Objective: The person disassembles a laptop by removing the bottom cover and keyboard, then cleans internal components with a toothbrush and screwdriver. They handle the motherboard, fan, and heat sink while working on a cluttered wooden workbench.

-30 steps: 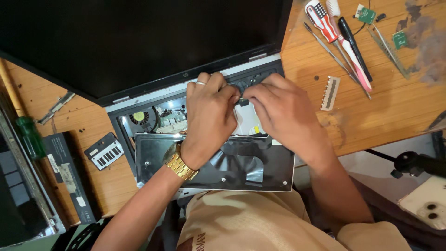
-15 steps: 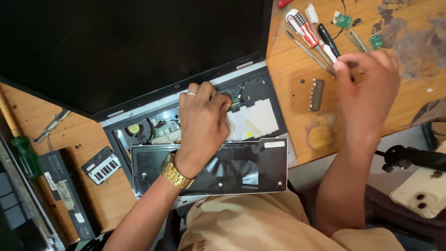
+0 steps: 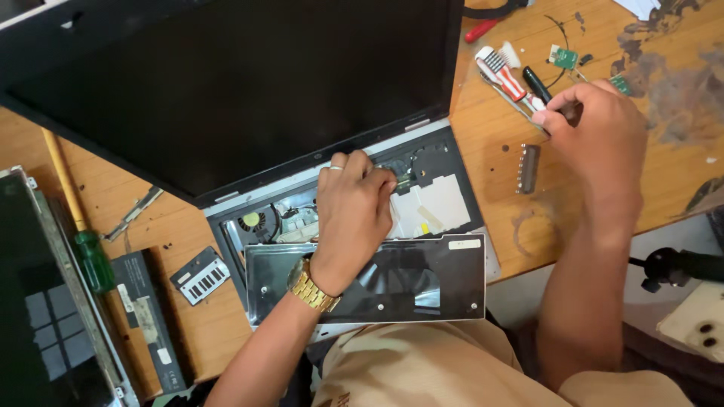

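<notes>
Gripping screwdriver (image 3: pixel 507 75) (diagonal, tip lower-right).

I count one open laptop (image 3: pixel 249 113), one loose metal panel (image 3: pixel 422 279), two small green circuit boards (image 3: pixel 564 57), one green-handled screwdriver (image 3: pixel 92 260), one gold watch (image 3: pixel 311 286) and my two hands (image 3: pixel 354 211).
</notes>
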